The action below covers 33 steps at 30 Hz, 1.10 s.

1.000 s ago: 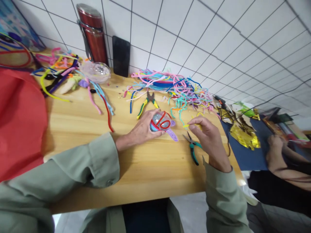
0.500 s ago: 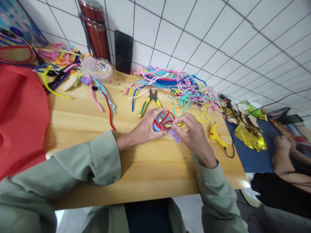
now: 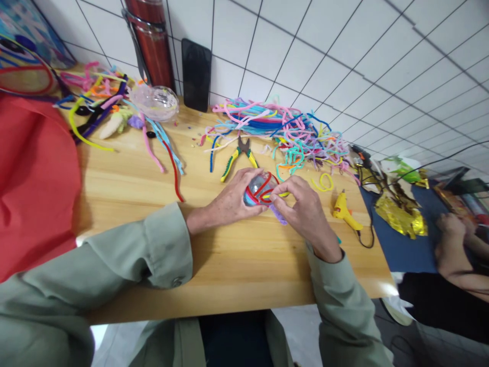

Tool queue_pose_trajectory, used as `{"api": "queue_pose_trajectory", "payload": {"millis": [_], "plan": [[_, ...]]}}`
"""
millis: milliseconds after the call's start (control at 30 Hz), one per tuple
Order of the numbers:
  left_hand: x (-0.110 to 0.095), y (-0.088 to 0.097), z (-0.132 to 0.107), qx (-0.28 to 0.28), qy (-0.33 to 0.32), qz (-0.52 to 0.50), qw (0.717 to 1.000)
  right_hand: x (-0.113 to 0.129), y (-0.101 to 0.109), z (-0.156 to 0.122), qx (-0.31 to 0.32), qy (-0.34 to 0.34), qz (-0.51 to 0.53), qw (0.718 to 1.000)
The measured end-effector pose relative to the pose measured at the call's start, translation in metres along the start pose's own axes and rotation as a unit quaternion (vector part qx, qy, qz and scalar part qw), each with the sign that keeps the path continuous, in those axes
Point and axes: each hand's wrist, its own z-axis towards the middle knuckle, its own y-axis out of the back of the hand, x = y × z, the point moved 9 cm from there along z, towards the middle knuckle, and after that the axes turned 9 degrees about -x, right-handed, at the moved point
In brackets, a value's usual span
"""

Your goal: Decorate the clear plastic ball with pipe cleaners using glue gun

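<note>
On the wooden table (image 3: 229,265), my left hand (image 3: 233,201) is wrapped round a clear plastic ball (image 3: 260,187) trimmed with red pipe cleaner and a purple strip. My right hand (image 3: 305,214) pinches a short yellow pipe cleaner (image 3: 280,194) against the ball's right side. Both hands touch the ball at the table's middle.
A heap of coloured pipe cleaners (image 3: 282,132) lies behind the hands, with yellow-handled pliers (image 3: 239,155) in front of it. A yellow glue gun (image 3: 344,210) lies to the right. A red flask (image 3: 151,43), a dark phone (image 3: 196,74) and a clear dome (image 3: 155,102) stand at the back. Another person's hand (image 3: 451,239) is at far right.
My right hand carried the yellow pipe cleaner left from the table to the ball. It now covers the teal-handled pliers, and the glue gun has come into sight.
</note>
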Motion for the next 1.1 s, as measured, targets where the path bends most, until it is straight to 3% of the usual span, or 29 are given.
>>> {"api": "queue_pose_trajectory", "payload": {"millis": [600, 867, 1100], "plan": [[-0.0020, -0.0007, -0.0014, -0.002, -0.023, 0.001, 1.000, 0.0035, -0.0021, -0.0024, -0.019, 0.026, -0.007, 0.999], [-0.0028, 0.0001, -0.0012, 0.013, 0.000, -0.016, 1.000, 0.0009, -0.0038, -0.0016, -0.002, 0.010, -0.008, 1.000], [-0.0064, 0.0031, -0.0017, 0.023, 0.013, -0.016, 1.000, 0.0053, -0.0029, -0.0037, -0.026, 0.040, -0.009, 0.999]]}}
